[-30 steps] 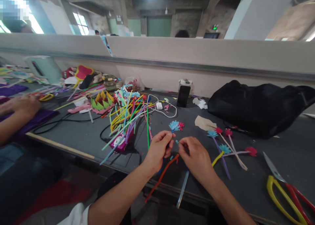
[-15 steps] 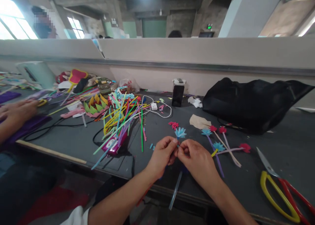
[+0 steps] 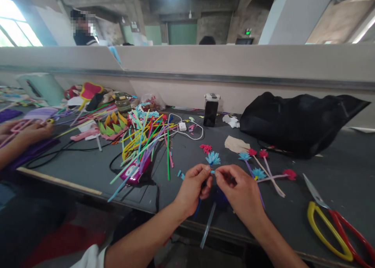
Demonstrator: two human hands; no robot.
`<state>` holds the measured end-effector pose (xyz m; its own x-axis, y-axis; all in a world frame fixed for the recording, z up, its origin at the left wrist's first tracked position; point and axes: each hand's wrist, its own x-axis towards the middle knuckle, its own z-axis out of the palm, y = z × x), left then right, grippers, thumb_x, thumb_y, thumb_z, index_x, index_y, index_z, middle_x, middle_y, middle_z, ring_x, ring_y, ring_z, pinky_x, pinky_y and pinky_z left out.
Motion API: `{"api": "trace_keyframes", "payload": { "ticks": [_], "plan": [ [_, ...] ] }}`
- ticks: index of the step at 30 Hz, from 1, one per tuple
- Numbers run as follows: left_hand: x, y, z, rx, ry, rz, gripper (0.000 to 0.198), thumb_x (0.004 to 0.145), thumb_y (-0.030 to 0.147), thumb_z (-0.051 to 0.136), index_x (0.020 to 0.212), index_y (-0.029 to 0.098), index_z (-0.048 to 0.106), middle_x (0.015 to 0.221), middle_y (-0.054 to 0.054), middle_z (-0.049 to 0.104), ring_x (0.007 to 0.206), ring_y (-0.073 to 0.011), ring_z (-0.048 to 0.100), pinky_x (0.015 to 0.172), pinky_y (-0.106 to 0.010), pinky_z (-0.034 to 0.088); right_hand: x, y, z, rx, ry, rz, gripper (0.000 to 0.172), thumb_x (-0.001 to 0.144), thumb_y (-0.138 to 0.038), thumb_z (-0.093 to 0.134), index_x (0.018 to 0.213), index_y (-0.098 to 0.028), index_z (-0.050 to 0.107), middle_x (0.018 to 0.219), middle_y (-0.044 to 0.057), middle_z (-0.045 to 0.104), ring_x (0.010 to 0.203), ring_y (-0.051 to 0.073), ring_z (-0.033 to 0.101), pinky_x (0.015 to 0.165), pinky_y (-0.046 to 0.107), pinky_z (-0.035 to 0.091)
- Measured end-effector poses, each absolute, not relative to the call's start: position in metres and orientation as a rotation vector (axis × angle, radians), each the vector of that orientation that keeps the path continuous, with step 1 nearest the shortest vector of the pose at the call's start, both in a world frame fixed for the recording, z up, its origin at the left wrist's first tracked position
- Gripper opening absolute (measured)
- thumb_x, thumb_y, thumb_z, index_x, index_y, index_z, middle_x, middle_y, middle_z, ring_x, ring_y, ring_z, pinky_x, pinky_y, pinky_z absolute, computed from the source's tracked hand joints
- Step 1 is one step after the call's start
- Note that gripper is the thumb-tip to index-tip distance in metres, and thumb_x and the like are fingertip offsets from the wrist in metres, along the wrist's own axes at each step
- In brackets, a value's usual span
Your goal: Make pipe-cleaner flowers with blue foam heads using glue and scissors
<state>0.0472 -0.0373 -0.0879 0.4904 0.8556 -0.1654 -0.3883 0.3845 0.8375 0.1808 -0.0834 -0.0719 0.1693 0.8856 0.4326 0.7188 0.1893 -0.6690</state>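
Observation:
My left hand is closed in a pinch just below a blue fringed flower, whose base meets the fingertips. Between both sets of fingertips is a small light-blue piece, and my right hand pinches its right end. Small blue pieces lie on the table left of my left hand. Behind the flower is a little heap of red pieces. To the right, finished-looking red flowers and blue flowers on fuzzy stems lie crossed. A clear stick juts over the table's front edge.
Scissors with yellow and red handles lie at right. A black bag and a bottle stand behind. Left are piled coloured stems and a purple device. Another person's hands work at far left.
My fingertips have moved slightly apart, and the light-blue piece now shows between them. The other person's hands have shifted and hold pink and striped items. A person in the background has moved right.

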Motion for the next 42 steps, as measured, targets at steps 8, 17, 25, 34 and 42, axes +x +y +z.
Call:
{"api": "trace_keyframes", "payload": {
  "ticks": [8,17,25,34,42],
  "plan": [
    [0.045,-0.038,-0.085,0.843,0.668,0.816,0.026,0.078,0.039,0.068,0.076,0.015,0.056,0.048,0.008,0.043,0.035,-0.0015,0.025,0.036,-0.017,0.011,0.193,-0.078,-0.067,-1.529,-1.679,-0.032,0.013,0.089,-0.026,0.053,0.078,-0.022,0.058,0.073,0.001,0.060,0.070,0.016,0.054,0.065,0.029,0.041],
    [0.044,-0.039,-0.079,0.844,0.662,0.800,0.022,0.078,0.035,0.067,0.074,0.016,0.057,0.045,0.008,0.041,0.035,-0.0015,0.023,0.037,-0.018,0.010,0.193,-0.077,-0.067,-1.519,-1.717,-0.092,0.014,0.090,-0.025,0.052,0.078,-0.022,0.058,0.071,0.001,0.060,0.070,0.016,0.053,0.066,0.029,0.041],
    [0.043,-0.039,-0.080,0.857,0.639,0.786,0.020,0.079,0.033,0.066,0.073,0.016,0.058,0.044,0.009,0.037,0.034,-0.0015,0.022,0.037,-0.019,0.009,0.193,-0.077,-0.067,-1.534,-1.704,-0.134,0.014,0.089,-0.024,0.052,0.077,-0.021,0.059,0.070,0.001,0.060,0.069,0.016,0.055,0.064,0.028,0.042],
    [0.042,-0.038,-0.079,0.894,0.659,0.782,0.020,0.077,0.033,0.065,0.070,0.016,0.057,0.043,0.010,0.035,0.035,-0.0017,0.020,0.038,-0.019,0.010,0.195,-0.077,-0.067,-1.515,-1.746,-0.121,0.012,0.088,-0.023,0.052,0.078,-0.022,0.057,0.070,0.000,0.059,0.069,0.016,0.054,0.065,0.028,0.042],
    [0.042,-0.039,-0.079,0.966,0.717,0.818,0.022,0.073,0.033,0.068,0.067,0.016,0.056,0.044,0.010,0.033,0.038,-0.0021,0.019,0.039,-0.020,0.011,0.199,-0.078,-0.066,-1.508,-1.807,-0.083,0.011,0.086,-0.019,0.053,0.075,-0.021,0.056,0.070,-0.001,0.058,0.070,0.015,0.054,0.067,0.028,0.041]
  ]
}}
